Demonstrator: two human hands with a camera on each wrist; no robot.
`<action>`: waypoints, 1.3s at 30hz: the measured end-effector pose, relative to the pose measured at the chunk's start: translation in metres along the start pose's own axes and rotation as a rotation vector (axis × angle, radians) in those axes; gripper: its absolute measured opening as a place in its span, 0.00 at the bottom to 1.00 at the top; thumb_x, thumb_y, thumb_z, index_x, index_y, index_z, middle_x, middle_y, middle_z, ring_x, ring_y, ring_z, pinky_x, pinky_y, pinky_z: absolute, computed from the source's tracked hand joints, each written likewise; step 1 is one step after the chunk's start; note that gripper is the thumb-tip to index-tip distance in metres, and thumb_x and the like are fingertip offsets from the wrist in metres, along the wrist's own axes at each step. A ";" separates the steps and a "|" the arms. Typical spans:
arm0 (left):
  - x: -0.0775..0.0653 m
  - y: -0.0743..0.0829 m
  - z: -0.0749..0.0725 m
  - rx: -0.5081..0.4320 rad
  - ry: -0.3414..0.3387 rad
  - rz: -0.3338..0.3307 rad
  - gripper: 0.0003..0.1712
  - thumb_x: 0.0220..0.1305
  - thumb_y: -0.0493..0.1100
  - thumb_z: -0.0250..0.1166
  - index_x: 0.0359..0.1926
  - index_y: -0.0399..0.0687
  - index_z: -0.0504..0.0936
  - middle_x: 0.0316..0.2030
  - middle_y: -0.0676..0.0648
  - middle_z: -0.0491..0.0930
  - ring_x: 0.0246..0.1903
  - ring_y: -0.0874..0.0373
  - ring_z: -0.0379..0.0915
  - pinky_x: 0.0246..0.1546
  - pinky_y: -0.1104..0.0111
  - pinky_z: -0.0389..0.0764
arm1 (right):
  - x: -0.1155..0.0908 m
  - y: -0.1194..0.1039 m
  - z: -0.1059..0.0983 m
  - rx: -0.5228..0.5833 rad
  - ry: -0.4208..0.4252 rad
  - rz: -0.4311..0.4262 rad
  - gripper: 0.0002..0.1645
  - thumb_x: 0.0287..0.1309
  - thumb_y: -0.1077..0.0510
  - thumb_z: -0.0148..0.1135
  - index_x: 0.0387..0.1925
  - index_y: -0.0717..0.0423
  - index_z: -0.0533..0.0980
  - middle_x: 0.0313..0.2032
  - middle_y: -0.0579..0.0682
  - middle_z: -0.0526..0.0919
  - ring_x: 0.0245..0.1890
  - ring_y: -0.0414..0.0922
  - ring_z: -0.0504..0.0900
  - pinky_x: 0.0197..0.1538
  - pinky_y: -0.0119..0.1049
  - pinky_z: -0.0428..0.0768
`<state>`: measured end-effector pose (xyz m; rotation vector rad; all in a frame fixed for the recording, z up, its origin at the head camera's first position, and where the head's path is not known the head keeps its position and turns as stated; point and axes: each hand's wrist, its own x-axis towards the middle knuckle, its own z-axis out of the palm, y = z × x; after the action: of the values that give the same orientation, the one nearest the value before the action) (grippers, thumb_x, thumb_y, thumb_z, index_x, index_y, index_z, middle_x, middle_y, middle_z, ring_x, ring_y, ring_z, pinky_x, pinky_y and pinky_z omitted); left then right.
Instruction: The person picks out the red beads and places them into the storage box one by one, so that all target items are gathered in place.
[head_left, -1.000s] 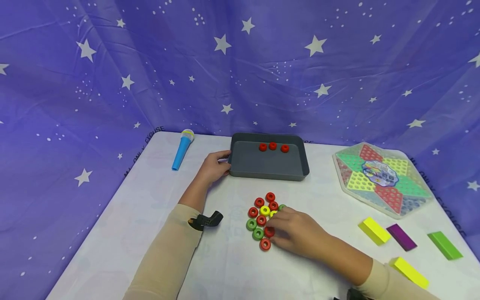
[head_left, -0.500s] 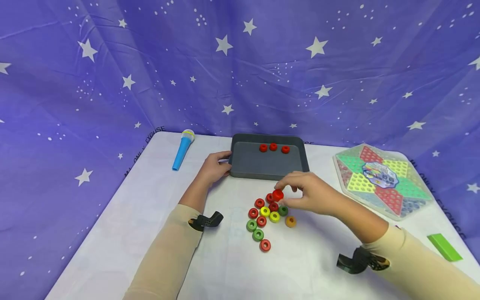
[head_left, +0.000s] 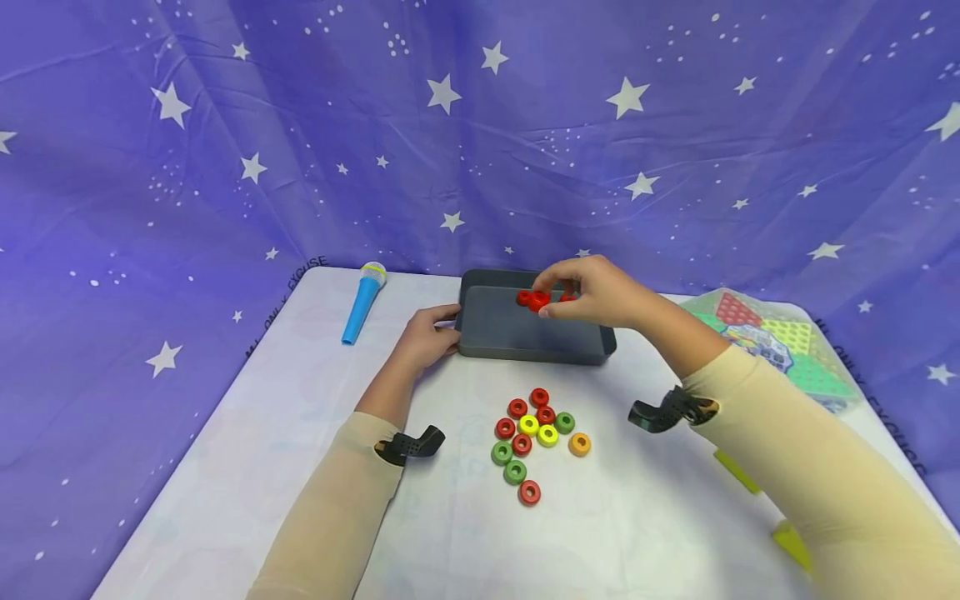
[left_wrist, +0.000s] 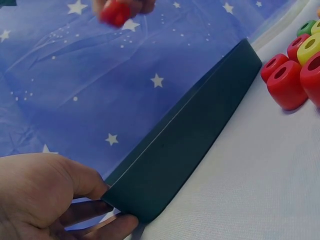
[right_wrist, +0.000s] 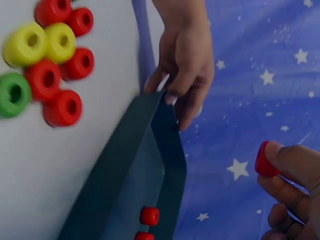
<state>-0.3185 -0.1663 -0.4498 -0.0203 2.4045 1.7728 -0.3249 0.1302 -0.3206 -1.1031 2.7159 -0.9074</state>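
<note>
A dark grey tray point(head_left: 525, 333) stands at the back of the white table. My left hand point(head_left: 426, 337) holds its left end, fingertips and thumb against the corner and rim in the left wrist view. Over the tray, my right hand point(head_left: 592, 293) pinches a red ring-shaped bead point(right_wrist: 265, 160) between thumb and fingers. More red beads point(right_wrist: 149, 216) lie inside along the tray's far side, partly hidden by the right hand in the head view. On the table in front lies a loose cluster of red, yellow point(head_left: 528, 425), green point(head_left: 502, 453) and orange beads point(head_left: 580, 444).
A blue toy microphone point(head_left: 363, 304) lies at the back left. To the right, a hexagonal game board point(head_left: 810, 358) is partly covered by the right arm, as are yellow blocks point(head_left: 793, 546). A purple starry cloth point(head_left: 450, 133) hangs behind the table.
The right hand has picked a red bead out of the cluster and carried it up and back over the tray. The left hand has stayed at the tray's left end.
</note>
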 end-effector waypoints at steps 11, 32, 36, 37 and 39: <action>-0.001 -0.005 -0.003 -0.014 0.008 -0.007 0.35 0.63 0.31 0.60 0.73 0.44 0.70 0.67 0.43 0.72 0.56 0.48 0.78 0.49 0.61 0.86 | 0.070 0.019 0.010 -0.050 -0.103 0.098 0.17 0.58 0.53 0.73 0.50 0.45 0.84 0.47 0.45 0.86 0.35 0.49 0.78 0.38 0.42 0.78; 0.000 -0.008 -0.005 -0.028 0.008 -0.005 0.35 0.63 0.31 0.60 0.73 0.45 0.70 0.67 0.43 0.73 0.54 0.49 0.79 0.47 0.62 0.87 | 0.123 0.064 0.069 -0.194 -0.153 0.213 0.18 0.57 0.57 0.74 0.50 0.51 0.84 0.50 0.53 0.84 0.53 0.52 0.79 0.58 0.49 0.79; 0.001 -0.007 -0.003 -0.009 0.005 -0.002 0.35 0.65 0.32 0.61 0.73 0.46 0.70 0.67 0.44 0.73 0.54 0.50 0.79 0.46 0.63 0.87 | 0.122 0.070 0.079 -0.305 -0.150 0.202 0.16 0.59 0.55 0.72 0.50 0.49 0.84 0.48 0.51 0.85 0.49 0.51 0.80 0.55 0.48 0.80; 0.001 -0.006 -0.002 -0.006 0.005 0.001 0.35 0.64 0.32 0.61 0.73 0.46 0.70 0.67 0.44 0.73 0.54 0.50 0.79 0.46 0.63 0.87 | 0.121 0.071 0.080 -0.329 -0.147 0.199 0.16 0.59 0.54 0.72 0.50 0.48 0.84 0.48 0.51 0.85 0.48 0.51 0.80 0.55 0.48 0.80; 0.001 -0.004 -0.002 0.001 0.004 0.010 0.35 0.64 0.32 0.61 0.73 0.46 0.70 0.67 0.44 0.73 0.54 0.50 0.79 0.47 0.63 0.87 | 0.119 0.073 0.083 -0.355 -0.133 0.196 0.16 0.59 0.54 0.72 0.50 0.48 0.84 0.47 0.51 0.85 0.48 0.51 0.81 0.55 0.48 0.80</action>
<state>-0.3190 -0.1691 -0.4533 -0.0119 2.4133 1.7772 -0.4347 0.0521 -0.4115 -0.8806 2.8734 -0.3193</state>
